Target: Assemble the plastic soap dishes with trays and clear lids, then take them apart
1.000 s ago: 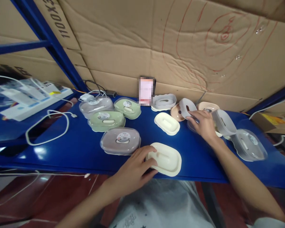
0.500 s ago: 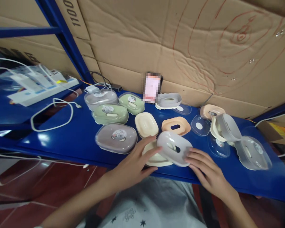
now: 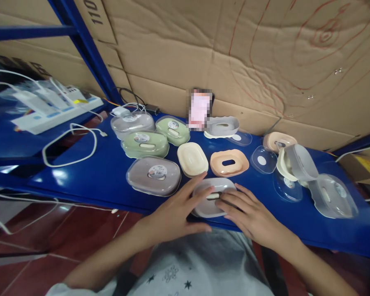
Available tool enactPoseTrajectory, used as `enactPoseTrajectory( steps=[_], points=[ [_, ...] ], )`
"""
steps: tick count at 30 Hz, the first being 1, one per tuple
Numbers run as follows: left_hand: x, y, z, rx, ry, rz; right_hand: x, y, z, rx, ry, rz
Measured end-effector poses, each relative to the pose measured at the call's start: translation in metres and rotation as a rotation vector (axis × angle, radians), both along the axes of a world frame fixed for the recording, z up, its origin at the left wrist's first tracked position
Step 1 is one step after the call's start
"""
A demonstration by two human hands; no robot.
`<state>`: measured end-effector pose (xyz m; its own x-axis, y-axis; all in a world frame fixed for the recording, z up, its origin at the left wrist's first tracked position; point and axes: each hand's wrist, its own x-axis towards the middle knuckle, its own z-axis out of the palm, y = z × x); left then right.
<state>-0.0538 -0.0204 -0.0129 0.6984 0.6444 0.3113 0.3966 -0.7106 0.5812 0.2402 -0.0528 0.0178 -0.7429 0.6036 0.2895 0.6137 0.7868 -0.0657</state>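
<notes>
A grey soap-dish tray [image 3: 214, 209] with a slot in its middle lies in front of me near the table's front edge. Cream shows through its slot, and the cream dish beneath is otherwise mostly covered. My left hand [image 3: 180, 207] curves round the tray's left end, thumb low and fingertips on its top. From the other side, my right hand [image 3: 248, 209] presses its fingers on the tray's right part. Just behind lie an empty cream dish [image 3: 192, 158] and a peach slotted tray [image 3: 242, 162]. A grey lidded soap dish [image 3: 135, 174] sits left of my left hand.
Two green lidded dishes [image 3: 129, 144] and another grey one stand at back left. A phone [image 3: 200, 109] leans on the cardboard wall [image 3: 160, 49]. Clear lids [image 3: 262, 164] and stacked grey parts [image 3: 304, 160] lie right. A white cable [image 3: 69, 164] and power strip [image 3: 33, 125] are left.
The grey tray, tilted in my right hand before, now lies level on the cream dish. My right hand has moved left with it, closer to my left hand.
</notes>
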Motion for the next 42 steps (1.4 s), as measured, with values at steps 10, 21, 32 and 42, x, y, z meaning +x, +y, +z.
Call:
enactPoseTrajectory(
  steps=[10, 21, 32, 42],
  points=[
    [-0.001, 0.002, -0.003, 0.034, -0.026, 0.042, 0.001, -0.003, -0.014, 0.125, -0.089, -0.016],
    [0.003, -0.001, -0.002, 0.053, -0.002, 0.029, 0.035, 0.034, 0.000, -0.030, 0.049, -0.252],
    [0.000, -0.001, 0.006, -0.059, -0.006, 0.011, 0.072, 0.064, 0.008, -0.401, 0.489, -0.581],
    [0.000, -0.001, 0.007, 0.000, 0.003, -0.003, 0.049, 0.059, 0.001, 0.037, 0.104, -0.486]
  ],
)
